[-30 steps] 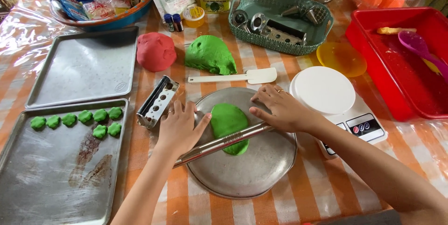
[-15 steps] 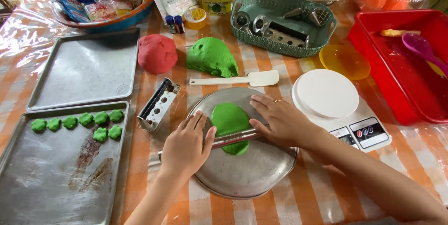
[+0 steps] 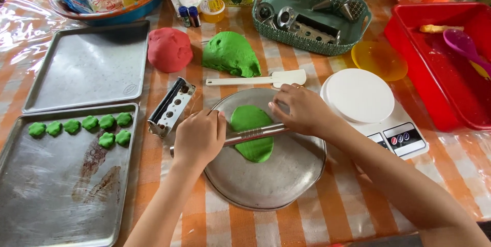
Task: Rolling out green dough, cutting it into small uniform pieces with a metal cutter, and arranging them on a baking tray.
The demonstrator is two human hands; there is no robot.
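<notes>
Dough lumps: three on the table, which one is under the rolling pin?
The flattened green dough on the round metal plate, under the metal rolling pin that both hands press. The red ball and the bigger green mound sit untouched behind it.

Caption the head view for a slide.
Both hands, left hand and right hand, press a metal rolling pin across green dough on a round plate.

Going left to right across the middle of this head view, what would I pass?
Green cutouts → metal press → left hand → flattened green dough → right hand → white scale → red tub.
</notes>
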